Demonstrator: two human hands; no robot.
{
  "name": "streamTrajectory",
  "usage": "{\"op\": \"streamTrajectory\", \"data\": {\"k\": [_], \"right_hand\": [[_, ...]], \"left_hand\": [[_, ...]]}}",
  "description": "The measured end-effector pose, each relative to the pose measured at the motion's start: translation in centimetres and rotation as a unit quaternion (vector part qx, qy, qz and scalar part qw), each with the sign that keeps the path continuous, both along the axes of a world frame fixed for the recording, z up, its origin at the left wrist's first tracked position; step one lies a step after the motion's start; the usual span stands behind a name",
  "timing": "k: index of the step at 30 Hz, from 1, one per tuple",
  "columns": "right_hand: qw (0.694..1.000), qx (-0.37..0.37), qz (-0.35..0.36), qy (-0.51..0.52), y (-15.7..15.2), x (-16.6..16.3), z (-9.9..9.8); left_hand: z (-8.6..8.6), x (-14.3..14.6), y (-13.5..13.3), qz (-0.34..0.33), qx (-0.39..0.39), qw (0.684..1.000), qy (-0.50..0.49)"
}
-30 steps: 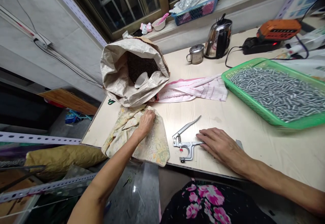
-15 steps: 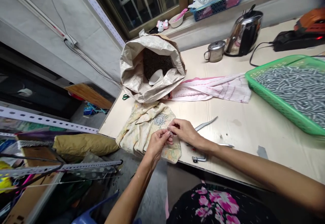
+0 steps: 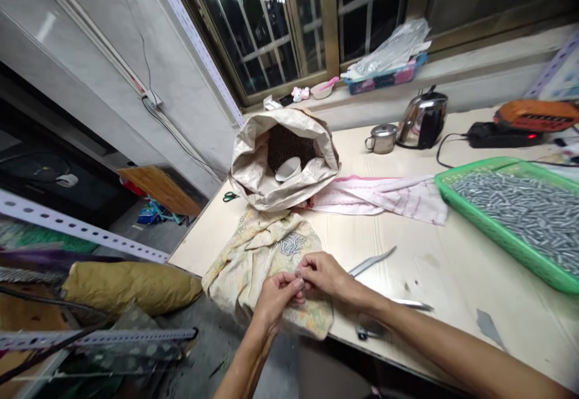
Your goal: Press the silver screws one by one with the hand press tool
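Note:
My left hand [image 3: 277, 300] and my right hand [image 3: 322, 273] meet, fingertips pinched together, above the near edge of a yellowish flowered cloth [image 3: 235, 266]. Both are closed; whatever lies between the fingers is too small and hidden to name. Just beyond them on the cloth is a small pile of short silvery metal pieces [image 3: 291, 244]. Behind the cloth an open woven sack [image 3: 246, 167] leans toward me, with dark small pieces and a white cup [image 3: 288, 170] inside.
On the right stands a green basket [image 3: 484, 230] full of silvery metal pieces. A pinkish towel [image 3: 380, 197], a curved metal tool [image 3: 373, 260], a steel mug [image 3: 382, 138], a kettle [image 3: 423, 119] and an orange battery charger [image 3: 506, 134] lie about the table. Scissors [image 3: 230, 196] rest beside the sack.
My view has tilted upward, so the table things sit lower in the picture. My hands stay pinched together over the cloth; a shiny bit seen at the fingertips before is now not discernible.

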State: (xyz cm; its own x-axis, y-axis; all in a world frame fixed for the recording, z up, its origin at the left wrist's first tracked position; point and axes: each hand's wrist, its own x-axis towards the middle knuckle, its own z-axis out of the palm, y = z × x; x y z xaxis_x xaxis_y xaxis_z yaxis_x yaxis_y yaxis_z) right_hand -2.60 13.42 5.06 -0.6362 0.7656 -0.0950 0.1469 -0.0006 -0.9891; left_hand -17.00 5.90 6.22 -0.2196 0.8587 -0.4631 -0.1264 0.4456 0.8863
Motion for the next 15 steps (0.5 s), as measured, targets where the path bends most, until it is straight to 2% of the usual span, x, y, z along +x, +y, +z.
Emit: {"op": "streamTrajectory", "data": {"k": [5, 9, 12, 15], "right_hand": [[0.999, 0.021, -0.036, -0.002, -0.1, -1.1, 0.1], [0.996, 0.056, -0.069, -0.008, -0.2, -1.6, 0.6], [0.993, 0.067, -0.094, -0.015, -0.2, -1.8, 0.6], [0.991, 0.056, -0.114, -0.031, -0.6, -2.1, 0.7]], "left_hand": [[-0.8, -1.2, 0.2, 0.028, -0.024, 0.994, -0.107], [-0.4, -1.3, 0.9, 0.061, -0.046, 0.978, -0.194], [0.7, -0.7, 1.4, 0.092, -0.074, 0.972, -0.205], [1.7, -0.2, 1.1, 0.109, -0.090, 0.976, -0.165]]}}
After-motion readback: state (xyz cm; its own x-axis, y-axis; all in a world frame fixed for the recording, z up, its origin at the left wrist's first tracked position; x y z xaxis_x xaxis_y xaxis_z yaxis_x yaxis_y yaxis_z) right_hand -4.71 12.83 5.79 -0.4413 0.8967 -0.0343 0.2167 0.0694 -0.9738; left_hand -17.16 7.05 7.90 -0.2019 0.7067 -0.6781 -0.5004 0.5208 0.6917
